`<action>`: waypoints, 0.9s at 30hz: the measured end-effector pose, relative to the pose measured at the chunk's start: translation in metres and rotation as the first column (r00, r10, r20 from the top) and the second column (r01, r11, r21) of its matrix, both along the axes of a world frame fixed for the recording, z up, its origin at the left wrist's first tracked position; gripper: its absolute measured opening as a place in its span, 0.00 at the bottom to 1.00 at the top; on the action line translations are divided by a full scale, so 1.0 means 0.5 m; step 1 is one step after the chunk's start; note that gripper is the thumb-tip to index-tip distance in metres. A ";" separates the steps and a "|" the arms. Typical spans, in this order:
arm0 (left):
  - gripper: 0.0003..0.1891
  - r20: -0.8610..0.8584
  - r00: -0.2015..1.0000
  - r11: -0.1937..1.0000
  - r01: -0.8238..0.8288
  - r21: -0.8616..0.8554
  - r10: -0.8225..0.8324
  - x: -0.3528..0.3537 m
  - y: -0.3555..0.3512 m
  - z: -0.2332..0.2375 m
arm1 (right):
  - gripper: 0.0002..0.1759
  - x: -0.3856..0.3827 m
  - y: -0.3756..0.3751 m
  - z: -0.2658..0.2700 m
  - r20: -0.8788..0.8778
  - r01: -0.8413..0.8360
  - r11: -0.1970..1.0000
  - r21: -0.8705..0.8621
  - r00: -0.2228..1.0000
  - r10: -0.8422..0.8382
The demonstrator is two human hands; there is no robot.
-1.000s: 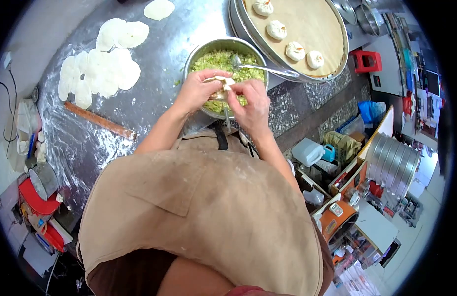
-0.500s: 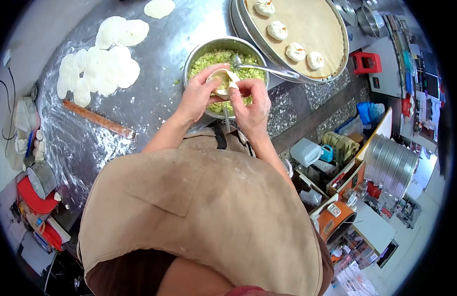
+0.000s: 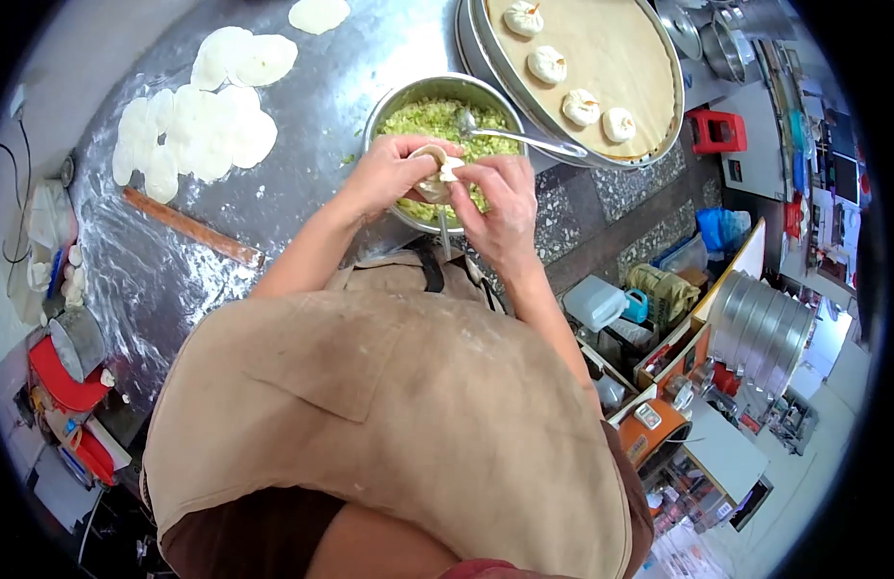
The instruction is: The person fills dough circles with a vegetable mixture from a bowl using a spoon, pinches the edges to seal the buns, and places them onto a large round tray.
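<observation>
A person in a tan apron [image 3: 399, 405] stands at a floured metal table [image 3: 312, 183], seen from above, both bare hands raised together in front of the chest.

The left hand [image 3: 389, 176] is cupped and closed around a small dough wrapper [image 3: 434, 172], holding it from below and from the side. The right hand [image 3: 500, 205] meets it from the other side, thumb and fingertips pinched on the wrapper's top edge. The wrapper sits between the two hands, touching both, gathered into a pale pouch. Whether it holds filling cannot be seen.

Directly beneath and just beyond the hands is a steel bowl [image 3: 381, 101] of chopped green filling [image 3: 428, 118]. A spoon [image 3: 524, 141] rests in it, its handle reaching out past the right hand.

Beyond the right hand lies a large round tray [image 3: 621, 68] with four finished buns [image 3: 582, 106] in a curved row.

Well out from the left hand, a cluster of flat dough rounds [image 3: 201, 130] overlaps on the table. A wooden rolling pin [image 3: 191, 229] lies nearer the person than those, also off to the left hand's side.
</observation>
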State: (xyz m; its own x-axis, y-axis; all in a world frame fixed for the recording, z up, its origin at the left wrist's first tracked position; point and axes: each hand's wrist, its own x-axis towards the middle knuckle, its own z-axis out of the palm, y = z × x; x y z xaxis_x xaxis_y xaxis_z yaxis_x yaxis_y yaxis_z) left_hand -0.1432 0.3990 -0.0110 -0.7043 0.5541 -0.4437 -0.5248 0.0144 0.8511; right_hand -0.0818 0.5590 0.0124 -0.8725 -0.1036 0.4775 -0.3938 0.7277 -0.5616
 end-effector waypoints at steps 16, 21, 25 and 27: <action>0.19 -0.047 0.991 0.992 -0.122 0.038 0.124 0.020 0.030 -0.018 | 0.07 -0.006 -0.008 -0.034 0.021 0.135 0.989 -0.062 0.991 -0.134; 0.19 -0.191 0.981 0.997 -0.032 -0.069 0.018 0.008 0.019 -0.022 | 0.09 -0.014 -0.003 -0.008 -0.050 0.052 0.993 0.108 0.998 -0.047; 0.19 -0.227 0.972 0.993 0.044 -0.106 -0.067 -0.003 0.012 -0.044 | 0.10 -0.004 0.008 -0.025 -0.028 -0.022 0.991 0.132 0.999 0.026; 0.21 -0.274 0.948 0.983 0.131 -0.131 -0.163 -0.007 0.004 -0.056 | 0.09 0.001 0.007 -0.009 -0.013 -0.042 0.989 0.141 0.999 0.045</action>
State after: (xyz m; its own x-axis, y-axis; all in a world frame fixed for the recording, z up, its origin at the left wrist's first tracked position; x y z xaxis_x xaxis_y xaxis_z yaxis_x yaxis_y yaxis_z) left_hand -0.1469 0.4011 -0.0390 -0.7238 0.6200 -0.3028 -0.2487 0.1750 0.9527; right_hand -0.0813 0.5626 0.0080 -0.8582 -0.2084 0.4690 -0.4347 0.7810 -0.4484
